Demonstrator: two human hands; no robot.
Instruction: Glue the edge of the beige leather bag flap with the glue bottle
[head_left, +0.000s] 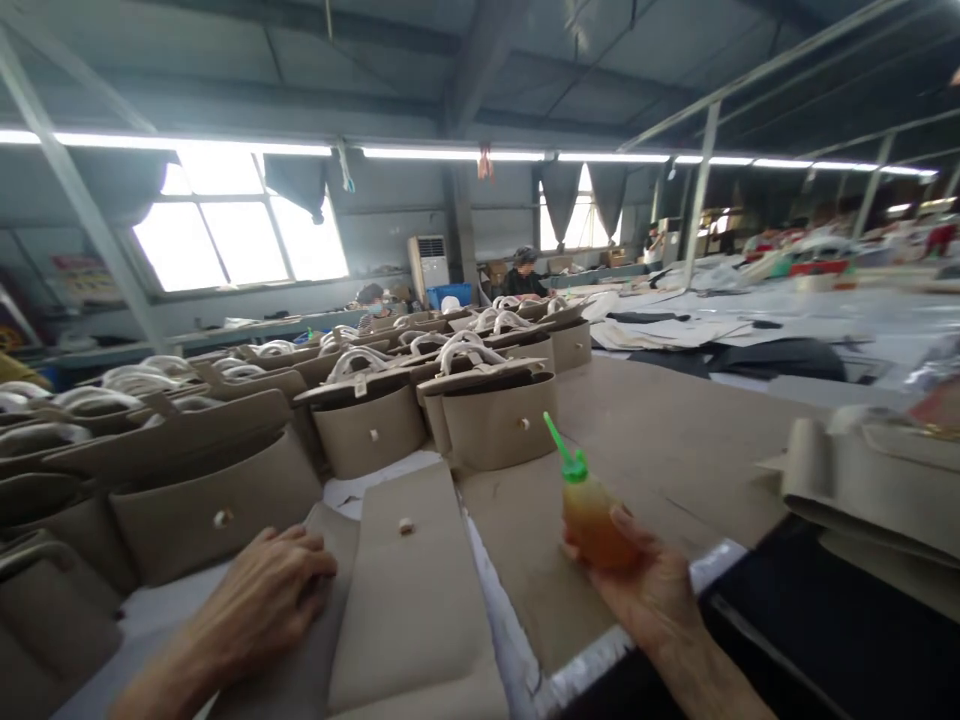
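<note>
My right hand [652, 590] is closed round a small squeeze bottle [594, 520] of orange liquid with a green pointed nozzle, held upright above the brown table [660, 450]. My left hand [266, 595] lies flat, fingers together, on a beige bag piece beside a flat beige flap [412, 590] with a small snap stud. Just beyond stands a finished beige handbag [499, 420] with white handles.
Several rows of beige handbags [210, 500] with white handles fill the left and far side of the table. A stack of beige cut pieces [870, 490] lies at the right. A person [523, 275] sits at the far end. Dark material [832, 630] covers the near right.
</note>
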